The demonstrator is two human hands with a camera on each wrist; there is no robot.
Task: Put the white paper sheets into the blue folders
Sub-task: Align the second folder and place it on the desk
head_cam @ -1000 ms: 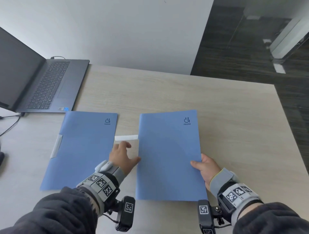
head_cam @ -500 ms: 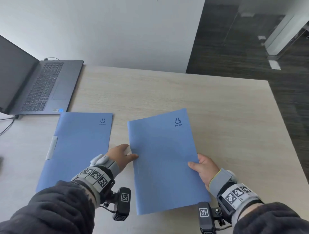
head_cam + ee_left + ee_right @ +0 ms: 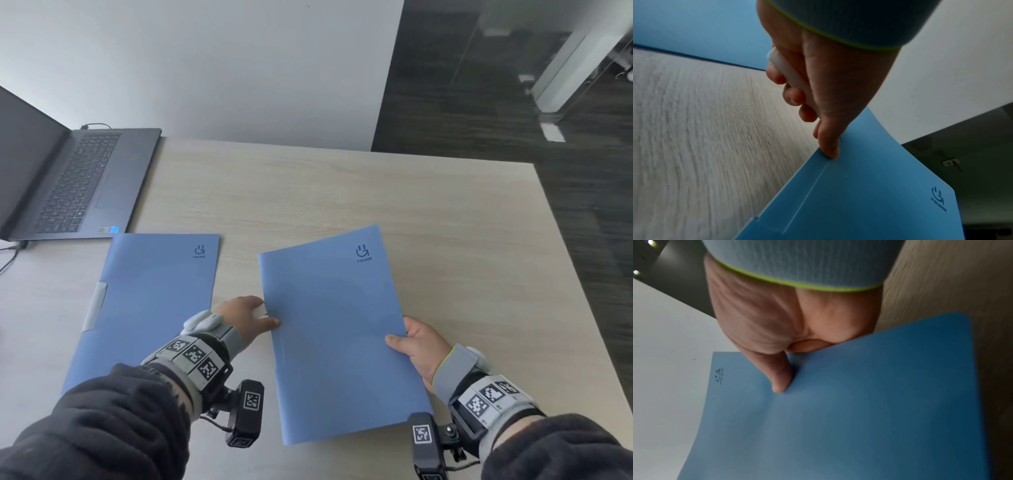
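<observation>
Between the two hands: one blue folder, the right-hand folder, closed, held at both long edges. Second blue folder, the left-hand folder, lies flat just outboard of the left hand's knuckles, not touched. Count: 2 folders, 1 laptop, 0 loose paper sheets visible; cannot tell what's inside either folder.

Left hand: thumb on top of the cover at the spine edge, thumb tip pressing beside the spine crease in the left wrist view. The other fingers are curled around a white strip-like piece in the palm; what it is, can't tell.

Right hand: thumb on top of the cover at the open edge, fingers hidden underneath, so pinching that edge. Cover bows slightly in both wrist views, and the held folder looks lifted off the table.

Orientation: the held folder's long axis runs away from the fingers toward the far table edge, top tilted a little to the left. Left-hand folder: long axis also near-to-far, leaning right at the top; grey-white clip strip on its outer long edge.

Print: each cover carries a dark logo with "FOLDER" under it, in the far corner on the right-hand side. Laptop is open, beyond the left-hand folder, with small stickers, unreadable.
</observation>
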